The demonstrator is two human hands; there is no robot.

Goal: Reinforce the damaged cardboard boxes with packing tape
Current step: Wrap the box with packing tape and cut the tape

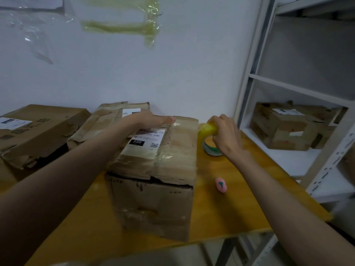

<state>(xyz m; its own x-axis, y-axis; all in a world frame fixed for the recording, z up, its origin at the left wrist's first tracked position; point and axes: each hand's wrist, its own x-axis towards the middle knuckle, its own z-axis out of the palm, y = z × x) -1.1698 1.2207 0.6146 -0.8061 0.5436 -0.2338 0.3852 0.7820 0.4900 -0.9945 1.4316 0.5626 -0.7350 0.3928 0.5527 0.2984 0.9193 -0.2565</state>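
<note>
A worn cardboard box (153,189) with a white shipping label stands in the middle of the yellow table (221,204). Clear tape runs across its top toward its right edge. My left hand (153,120) lies flat on the far part of the box top, fingers straight, pressing the tape down. To the right of the box my right hand (225,135) grips a roll of packing tape (210,139) held just above the table, and a strip stretches from the roll to the box.
Two more battered boxes (38,131) (107,120) lie at the left and behind. A small pink cutter (221,184) lies on the table right of the box. White metal shelving (288,83) at the right holds another box (292,125). Old tape strips (134,25) hang on the wall.
</note>
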